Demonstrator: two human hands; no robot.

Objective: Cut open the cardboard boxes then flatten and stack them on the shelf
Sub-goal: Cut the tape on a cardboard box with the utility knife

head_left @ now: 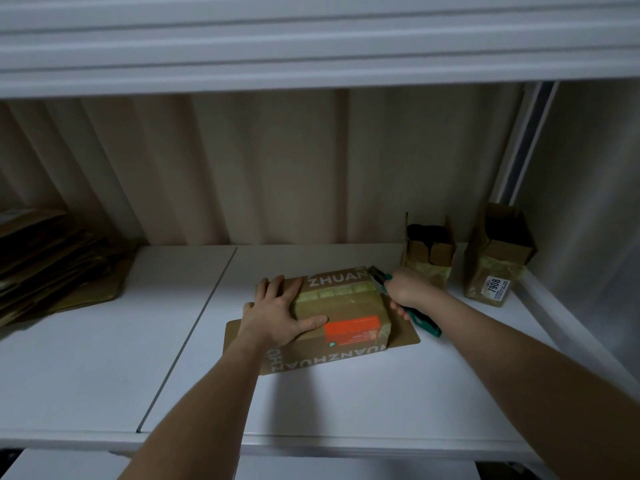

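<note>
Fingers of left hand (280,315) spread flat on taped box (332,306); right hand (403,289), at three o'clock, gripping green cutter (424,323).

One head-worn camera is looking forward and down, close over the white shelf (104,358), its back wall (277,168) lying toward twelve o'clock.

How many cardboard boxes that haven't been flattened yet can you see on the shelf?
3. One taped box lies mid-shelf under the left hand; two open boxes stand at the right, one behind the right hand, one by the wall. More may be out of view.
</note>
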